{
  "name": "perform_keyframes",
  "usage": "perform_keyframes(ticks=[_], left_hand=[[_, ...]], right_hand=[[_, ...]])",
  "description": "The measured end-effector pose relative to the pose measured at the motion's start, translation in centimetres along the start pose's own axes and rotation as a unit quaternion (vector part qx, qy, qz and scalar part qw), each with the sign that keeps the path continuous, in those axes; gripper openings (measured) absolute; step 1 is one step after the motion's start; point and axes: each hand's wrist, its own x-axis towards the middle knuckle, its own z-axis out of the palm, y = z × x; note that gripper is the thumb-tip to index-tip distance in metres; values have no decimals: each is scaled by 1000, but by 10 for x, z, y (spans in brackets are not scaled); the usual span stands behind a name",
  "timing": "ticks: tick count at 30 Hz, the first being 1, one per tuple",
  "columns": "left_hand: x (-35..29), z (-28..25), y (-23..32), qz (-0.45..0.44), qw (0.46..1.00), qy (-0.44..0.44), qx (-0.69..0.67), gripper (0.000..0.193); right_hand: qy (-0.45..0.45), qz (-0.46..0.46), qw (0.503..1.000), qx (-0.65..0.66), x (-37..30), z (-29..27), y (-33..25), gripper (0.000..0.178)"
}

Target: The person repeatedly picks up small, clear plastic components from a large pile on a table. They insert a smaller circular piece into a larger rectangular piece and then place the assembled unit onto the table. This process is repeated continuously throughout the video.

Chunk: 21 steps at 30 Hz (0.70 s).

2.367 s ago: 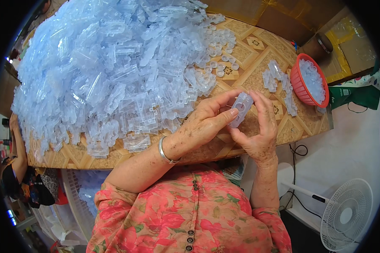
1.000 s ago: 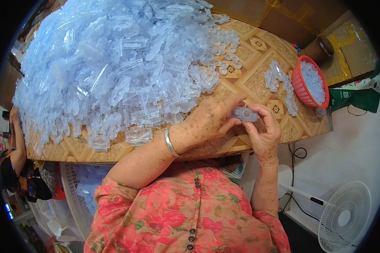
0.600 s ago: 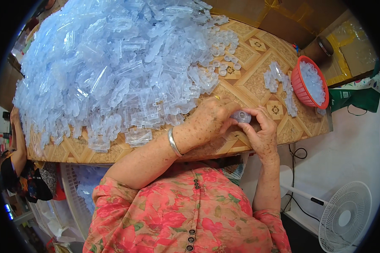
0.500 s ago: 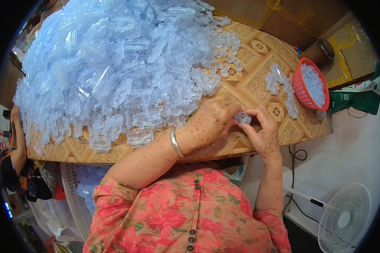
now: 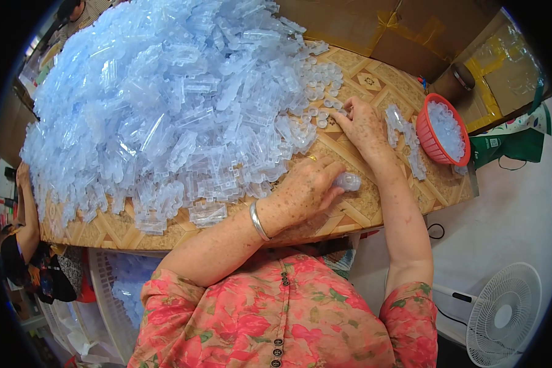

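My left hand (image 5: 311, 184), with a silver bangle at its wrist, is closed round a clear plastic piece (image 5: 348, 181) with a rounded end. Most of that piece is hidden in the fingers, just above the table. Farther off, my right hand (image 5: 365, 126) reaches to the small clear plastic rings (image 5: 322, 115) scattered beside the heap. Its thumb and fingertips close on one small ring, which is partly covered by them. A large heap of clear, bluish flat plastic pieces (image 5: 184, 104) lies to the left of both hands.
A red plastic basket (image 5: 432, 136) of small clear pieces stands at the table's right edge, with loose flat pieces (image 5: 411, 150) beside it. Cardboard (image 5: 343, 27) borders the back of the patterned table (image 5: 343, 211). A white fan (image 5: 503, 316) is lower right. Another person's arm (image 5: 27, 214) shows far left.
My right hand has let go of the clear plastic piece and moved away from me to the small rings. My left hand still holds the piece, in nearly the same place.
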Motion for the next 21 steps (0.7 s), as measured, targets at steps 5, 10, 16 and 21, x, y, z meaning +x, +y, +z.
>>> perform_keyframes(ticks=[5, 10, 16, 21], left_hand=[[0, -1, 0, 6, 1000, 3, -1, 38], [0, 1, 1, 4, 1000, -4, 6, 37], [3, -3, 4, -13, 1000, -13, 13, 33], [3, -6, 11, -18, 999, -16, 44, 32]], right_hand=[[-13, 11, 993, 118, -15, -9, -1, 28], [-1, 47, 968, 246, -75, -30, 1, 18], [70, -44, 981, 174, -132, -38, 16, 14], [119, -5, 973, 197, -147, -33, 16, 18]])
